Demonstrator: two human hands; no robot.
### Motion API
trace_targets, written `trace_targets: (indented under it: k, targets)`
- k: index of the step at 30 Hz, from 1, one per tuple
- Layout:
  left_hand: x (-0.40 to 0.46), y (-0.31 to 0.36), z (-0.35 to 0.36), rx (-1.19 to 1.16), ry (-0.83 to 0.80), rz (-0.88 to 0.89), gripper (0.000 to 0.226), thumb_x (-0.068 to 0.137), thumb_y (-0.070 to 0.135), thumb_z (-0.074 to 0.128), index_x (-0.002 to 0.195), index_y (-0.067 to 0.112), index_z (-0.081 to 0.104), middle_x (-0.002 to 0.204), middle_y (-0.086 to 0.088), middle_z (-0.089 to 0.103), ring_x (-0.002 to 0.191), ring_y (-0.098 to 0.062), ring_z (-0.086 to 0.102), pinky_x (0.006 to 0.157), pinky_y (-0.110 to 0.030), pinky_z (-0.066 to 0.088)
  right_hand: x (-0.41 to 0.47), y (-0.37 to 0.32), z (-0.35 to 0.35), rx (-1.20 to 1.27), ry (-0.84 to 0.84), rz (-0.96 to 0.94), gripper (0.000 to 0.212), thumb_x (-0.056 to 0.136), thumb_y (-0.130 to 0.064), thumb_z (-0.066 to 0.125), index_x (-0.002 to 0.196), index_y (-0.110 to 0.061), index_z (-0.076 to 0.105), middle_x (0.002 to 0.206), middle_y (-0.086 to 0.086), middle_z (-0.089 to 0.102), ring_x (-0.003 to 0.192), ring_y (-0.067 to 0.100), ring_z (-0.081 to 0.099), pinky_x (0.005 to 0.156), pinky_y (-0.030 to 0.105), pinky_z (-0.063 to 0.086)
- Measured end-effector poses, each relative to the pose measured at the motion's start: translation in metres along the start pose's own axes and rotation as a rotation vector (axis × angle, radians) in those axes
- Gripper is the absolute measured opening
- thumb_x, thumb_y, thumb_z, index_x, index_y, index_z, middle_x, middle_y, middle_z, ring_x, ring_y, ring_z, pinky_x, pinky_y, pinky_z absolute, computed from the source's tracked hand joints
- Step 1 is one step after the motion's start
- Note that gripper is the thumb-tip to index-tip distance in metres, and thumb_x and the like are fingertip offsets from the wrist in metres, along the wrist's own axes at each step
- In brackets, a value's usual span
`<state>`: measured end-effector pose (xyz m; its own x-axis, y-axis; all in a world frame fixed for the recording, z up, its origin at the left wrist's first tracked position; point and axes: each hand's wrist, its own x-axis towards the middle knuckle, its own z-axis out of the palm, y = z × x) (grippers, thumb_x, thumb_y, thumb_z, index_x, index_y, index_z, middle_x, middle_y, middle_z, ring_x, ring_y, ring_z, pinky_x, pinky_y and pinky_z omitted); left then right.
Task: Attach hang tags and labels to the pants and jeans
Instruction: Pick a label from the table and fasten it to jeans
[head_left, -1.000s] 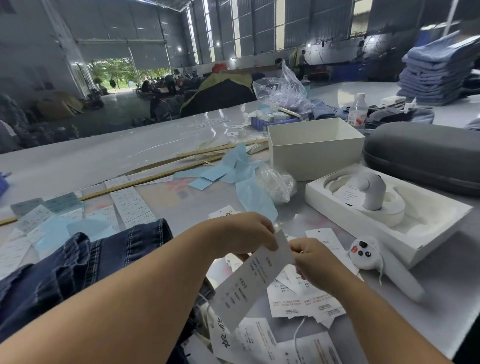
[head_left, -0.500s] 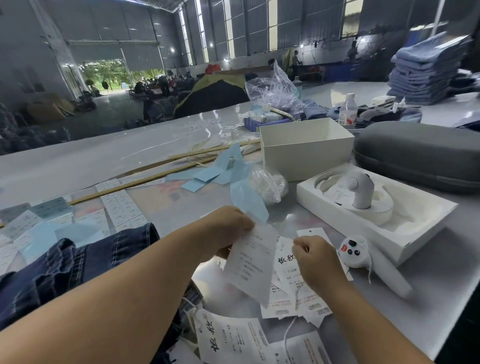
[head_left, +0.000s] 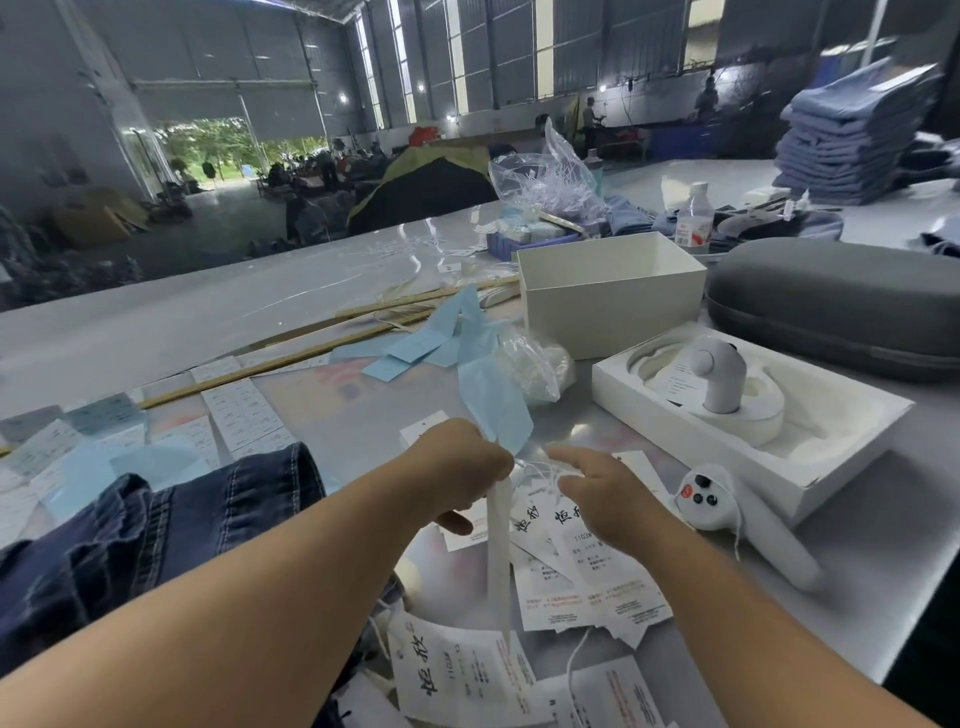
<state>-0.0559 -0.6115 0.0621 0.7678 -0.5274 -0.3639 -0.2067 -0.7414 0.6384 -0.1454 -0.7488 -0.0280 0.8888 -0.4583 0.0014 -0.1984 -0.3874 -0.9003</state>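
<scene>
My left hand (head_left: 460, 475) pinches the top of a white hang tag (head_left: 497, 551), which hangs edge-on toward me above the table. My right hand (head_left: 605, 499) hovers just to its right, index finger stretched toward thin white strings (head_left: 540, 470) between the hands; whether it touches them I cannot tell. Beneath lie several printed hang tags (head_left: 587, 577) in a loose pile, and more tags (head_left: 457, 675) lie near the front edge. Dark blue jeans (head_left: 156, 525) lie at the left, under my left forearm.
A white controller (head_left: 727, 512) lies right of my right hand. Behind it stand a white tray with a moulded insert (head_left: 831, 431), an open white box (head_left: 608, 296) and a grey case (head_left: 841, 306). Blue paper pieces (head_left: 447, 343), label sheets (head_left: 239, 410) and folded jeans (head_left: 857, 135) are farther off.
The tag in my left hand has swung from face-on to edge-on and hangs straight down. My right hand has let go of it, opened and stretched its index finger toward the strings.
</scene>
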Motion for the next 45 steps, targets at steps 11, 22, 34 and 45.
trace_targets:
  k: [11,22,34,45]
  targets:
    - [-0.008,0.002,0.014,-0.046,-0.171,0.14,0.026,0.094,0.018,0.059,0.109,-0.004,0.059,0.099,-0.023,0.069,0.067,-0.03,0.066,0.065,-0.04,0.061,-0.045,-0.006,0.018,0.348,-0.29,-0.032,0.041,0.078,-0.05,0.066,0.111,-0.025,0.069,0.105,-0.007,0.073,0.093,0.009,0.066,0.08,0.029,0.047]
    - [0.002,-0.006,0.021,0.079,-0.214,0.244,0.023,0.094,0.035,0.061,0.093,0.012,0.059,0.088,-0.003,0.062,0.068,-0.015,0.059,0.06,-0.029,0.052,-0.025,0.009,0.005,0.164,0.12,0.31,0.018,0.084,-0.007,0.059,0.099,-0.017,0.063,0.093,0.004,0.072,0.085,0.023,0.067,0.081,0.042,0.055]
    - [0.005,-0.009,0.021,0.172,-0.162,0.226,0.016,0.089,0.031,0.064,0.084,0.017,0.059,0.085,-0.007,0.067,0.067,-0.018,0.059,0.051,-0.021,0.046,-0.023,0.022,0.005,-0.011,0.245,0.309,0.029,0.079,-0.013,0.067,0.103,-0.017,0.051,0.093,-0.004,0.063,0.081,0.012,0.06,0.059,0.027,0.043]
    - [0.0,-0.012,0.018,0.514,-0.045,0.274,0.02,0.087,0.028,0.063,0.092,0.009,0.066,0.089,-0.008,0.066,0.079,-0.022,0.06,0.061,-0.026,0.042,-0.027,0.022,0.007,-0.236,0.306,0.171,0.056,0.086,-0.011,0.058,0.14,-0.013,0.043,0.133,0.004,0.052,0.116,0.02,0.052,0.09,0.027,0.04]
